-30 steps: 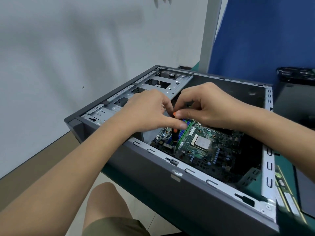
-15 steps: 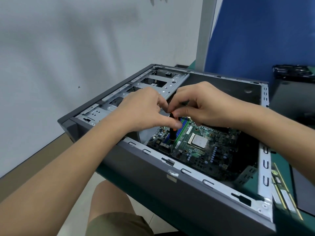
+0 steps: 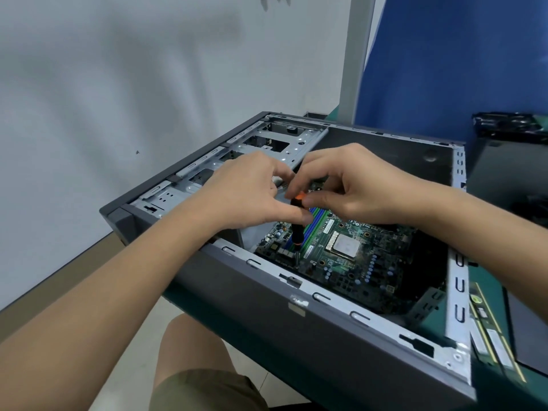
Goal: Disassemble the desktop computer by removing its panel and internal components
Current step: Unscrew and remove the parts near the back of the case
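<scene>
Left hand (image 3: 249, 194) and right hand (image 3: 361, 185) still pinch the upright screwdriver (image 3: 297, 236) on the motherboard (image 3: 350, 277), its orange cap now uncovered.

Both bare forearms reach in, the left from the lower left and the right from the right edge, and meet in the middle. The left grip (image 3: 252, 194) has its fingers curled and its thumb laid across the black handle of an upright screwdriver (image 3: 296, 235). The right grip (image 3: 361, 185), knuckles up, pinches the handle's orange cap between thumb and forefinger, just beside the left.
</scene>
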